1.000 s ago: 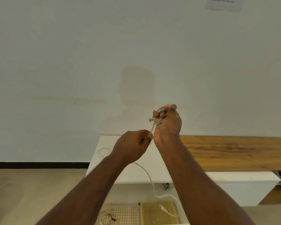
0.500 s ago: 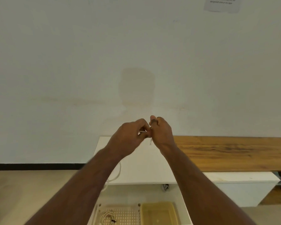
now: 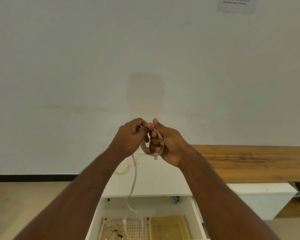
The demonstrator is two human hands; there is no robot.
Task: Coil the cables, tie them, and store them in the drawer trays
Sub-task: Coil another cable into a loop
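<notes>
My right hand (image 3: 168, 144) clamps the white cable (image 3: 151, 154) coil so loops stay put; left hand (image 3: 132, 137) pinches the strand at 9 o'clock, feeding slack. Tail dangles toward 6, over drawer tray (image 3: 139, 229).

A plain office or workroom is indicated. A bare white wall (image 3: 76, 58) carries a printed notice (image 3: 236, 5). A wooden bench (image 3: 258, 163) adjoins a white cabinet (image 3: 156, 184), whose open drawer (image 3: 197, 215) holds two trays (image 3: 168, 227).
</notes>
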